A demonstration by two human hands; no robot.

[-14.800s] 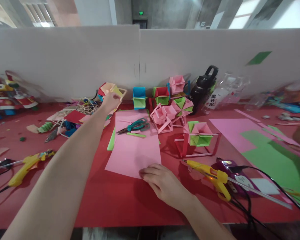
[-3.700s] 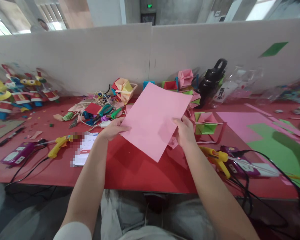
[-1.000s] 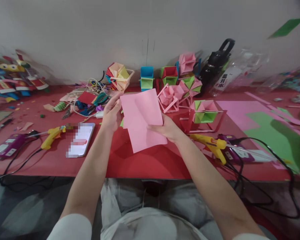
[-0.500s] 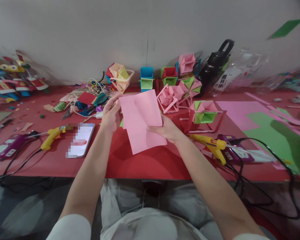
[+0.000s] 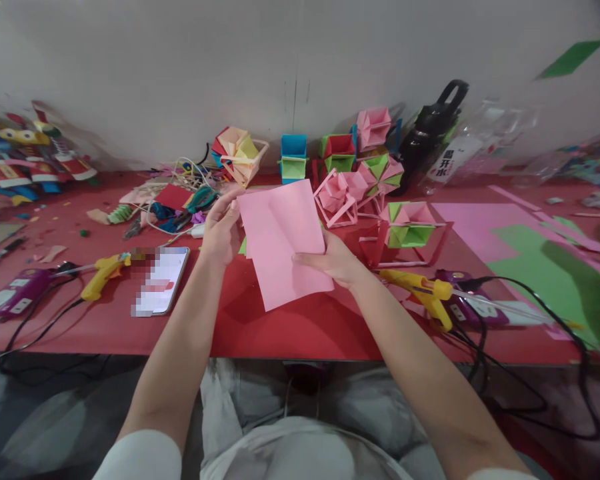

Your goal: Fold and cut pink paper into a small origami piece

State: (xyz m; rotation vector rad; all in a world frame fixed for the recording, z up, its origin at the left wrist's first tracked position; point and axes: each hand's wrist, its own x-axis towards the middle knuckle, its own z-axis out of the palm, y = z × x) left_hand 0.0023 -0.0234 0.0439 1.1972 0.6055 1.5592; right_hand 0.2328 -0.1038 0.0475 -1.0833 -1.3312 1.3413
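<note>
I hold a folded pink paper sheet (image 5: 280, 240) up above the red table (image 5: 280, 330). My left hand (image 5: 221, 227) grips its upper left edge, fingers closed on the paper. My right hand (image 5: 333, 259) pinches its right side, thumb lying across the front. A crease runs down the sheet near its top. Part of each hand's fingers is hidden behind the paper.
Folded paper boxes (image 5: 375, 170) stand behind the sheet. A phone (image 5: 161, 280) and yellow glue gun (image 5: 100, 275) lie left. Another glue gun (image 5: 423, 288) with black cables lies right, by pink and green sheets (image 5: 545, 267). Scissors (image 5: 200, 199) sit in clutter; a black bottle (image 5: 427, 137) stands at the wall.
The flat sheet held 3.7 s ago is folded narrower. Over the last second the paper has tilted only slightly; both hands keep their hold.
</note>
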